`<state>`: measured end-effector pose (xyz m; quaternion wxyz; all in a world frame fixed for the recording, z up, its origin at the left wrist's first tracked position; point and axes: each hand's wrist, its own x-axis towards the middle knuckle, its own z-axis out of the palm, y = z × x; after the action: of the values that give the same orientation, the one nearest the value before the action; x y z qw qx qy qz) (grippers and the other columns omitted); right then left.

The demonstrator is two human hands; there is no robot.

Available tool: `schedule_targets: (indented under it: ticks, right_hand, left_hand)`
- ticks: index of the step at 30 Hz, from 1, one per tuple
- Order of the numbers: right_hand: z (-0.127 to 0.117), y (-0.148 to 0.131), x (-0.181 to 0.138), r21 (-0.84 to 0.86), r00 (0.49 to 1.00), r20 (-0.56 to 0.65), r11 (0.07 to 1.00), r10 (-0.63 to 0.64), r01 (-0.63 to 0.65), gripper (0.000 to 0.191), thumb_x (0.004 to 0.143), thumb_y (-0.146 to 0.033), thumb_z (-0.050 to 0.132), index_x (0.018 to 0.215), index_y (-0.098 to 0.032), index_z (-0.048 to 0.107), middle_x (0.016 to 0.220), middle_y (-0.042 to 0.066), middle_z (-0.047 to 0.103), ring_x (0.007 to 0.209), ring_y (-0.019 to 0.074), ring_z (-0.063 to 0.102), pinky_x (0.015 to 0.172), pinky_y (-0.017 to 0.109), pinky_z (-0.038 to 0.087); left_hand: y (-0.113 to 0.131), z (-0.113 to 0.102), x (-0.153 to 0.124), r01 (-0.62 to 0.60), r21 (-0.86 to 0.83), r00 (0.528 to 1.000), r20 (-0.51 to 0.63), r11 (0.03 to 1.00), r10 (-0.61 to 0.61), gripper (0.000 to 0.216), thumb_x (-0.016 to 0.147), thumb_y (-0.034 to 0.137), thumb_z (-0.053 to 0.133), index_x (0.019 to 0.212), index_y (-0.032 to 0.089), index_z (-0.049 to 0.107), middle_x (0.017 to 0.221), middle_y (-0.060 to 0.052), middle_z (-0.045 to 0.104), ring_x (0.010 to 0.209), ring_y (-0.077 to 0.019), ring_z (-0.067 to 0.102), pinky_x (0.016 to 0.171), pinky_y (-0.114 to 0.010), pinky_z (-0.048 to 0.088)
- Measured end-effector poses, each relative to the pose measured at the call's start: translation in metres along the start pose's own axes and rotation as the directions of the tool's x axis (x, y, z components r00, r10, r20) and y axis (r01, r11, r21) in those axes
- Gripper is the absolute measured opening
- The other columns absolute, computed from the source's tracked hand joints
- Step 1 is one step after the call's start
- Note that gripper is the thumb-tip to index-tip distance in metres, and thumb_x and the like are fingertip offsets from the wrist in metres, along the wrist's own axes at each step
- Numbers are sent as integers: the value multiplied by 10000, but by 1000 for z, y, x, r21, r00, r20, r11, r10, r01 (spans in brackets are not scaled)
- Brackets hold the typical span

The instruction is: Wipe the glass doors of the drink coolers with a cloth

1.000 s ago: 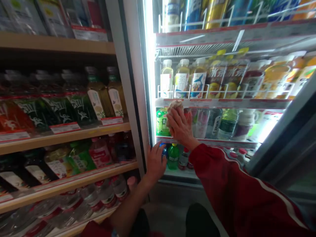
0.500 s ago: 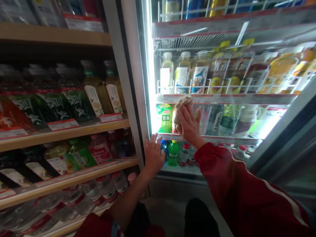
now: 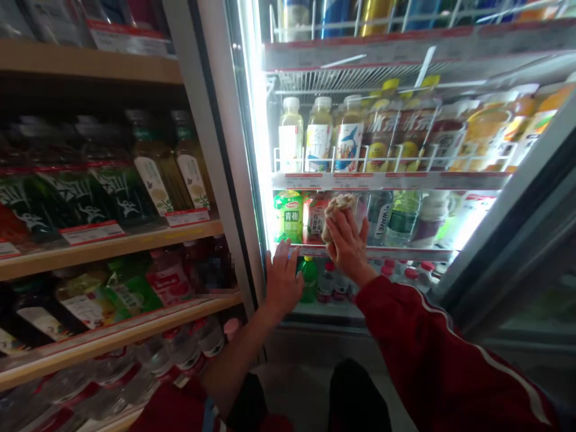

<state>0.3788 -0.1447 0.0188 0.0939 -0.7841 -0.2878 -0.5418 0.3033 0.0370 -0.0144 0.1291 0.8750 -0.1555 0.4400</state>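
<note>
My right hand [image 3: 348, 246] presses a crumpled beige cloth [image 3: 337, 210] against the glass door [image 3: 342, 138] of a lit drinks fridge, level with its shelf of green and red drink bottles. The fingers lie over the cloth. Lower and to the left, my left hand [image 3: 283, 279] is held up with fingers apart and nothing in it, at or against the glass near the door's left edge. Behind the glass, between the hands, stand a green-labelled bottle [image 3: 288, 217] and a red-labelled bottle [image 3: 314, 217].
Left of the fridge, wooden shelves [image 3: 112, 249] hold many drink bottles with price tags. A grey frame post [image 3: 202, 120] separates them from the fridge. Inside the fridge are wire-fronted shelves of bottles and cans. A dark door frame [image 3: 517, 204] slants along the right.
The view has shifted slightly, so the shelves sit further left. My right hand and the cloth have moved down and right across the glass, uncovering the red-labelled bottle. My left hand stays low.
</note>
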Motion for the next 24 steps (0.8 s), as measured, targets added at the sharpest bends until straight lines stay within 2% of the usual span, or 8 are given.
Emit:
schedule_targets:
  ticks: [4,6,11,14,20,22,24]
  right_hand:
    - [-2,-4,-12,-41,994,51,995,-92,94,471,886,-195,421,1355,-213,457,1416,107,482,1425,227,238,1167,528,20]
    - [-3,-4,-15,-47,993,58,993,-102,105,490,887,-197,415,1376,-219,423,1413,107,484,1419,222,254,1167,528,31]
    - [-11,15,8,-49,994,-104,999,19,-24,593,886,-274,429,1453,-168,290,1475,147,379,1445,271,155,1156,568,30]
    - [-13,17,13,-53,995,-83,997,60,-65,563,884,-260,424,1434,-174,340,1480,131,375,1446,278,148,1161,564,15]
    - [-7,2,-25,-59,987,23,985,-160,161,440,881,-170,437,1316,-194,494,1361,82,540,1432,189,213,1184,477,-7]
    - [-9,10,-31,-73,989,2,986,-149,148,451,875,-171,453,1325,-202,484,1376,83,527,1430,196,222,1181,484,2]
    - [-14,24,-31,-93,996,-55,994,-63,58,501,868,-195,474,1368,-217,437,1441,93,452,1432,226,216,1172,514,36]
  left_hand:
    - [10,5,4,-31,-20,999,19,999,32,547,793,123,501,1333,142,415,1456,-176,402,1397,-291,294,1126,-538,211]
    - [14,7,5,-48,-33,998,27,998,48,554,790,120,495,1337,143,411,1461,-173,397,1401,-285,286,1128,-536,204]
    - [19,10,6,-42,-43,999,25,998,43,535,797,126,481,1328,138,422,1455,-173,406,1404,-279,280,1136,-531,181]
    - [21,12,7,-63,-38,998,3,997,63,533,794,125,486,1323,135,426,1454,-176,408,1403,-280,282,1141,-523,166]
    - [23,16,11,-107,-24,994,-21,994,107,542,781,123,505,1319,135,438,1456,-179,403,1406,-285,273,1143,-517,161]
    - [24,16,13,-123,-20,992,-24,992,123,546,781,124,510,1322,131,436,1456,-186,401,1409,-286,265,1143,-518,159]
    - [25,17,14,-138,-12,990,-27,990,137,554,784,120,506,1331,127,423,1459,-191,394,1416,-286,248,1142,-521,160]
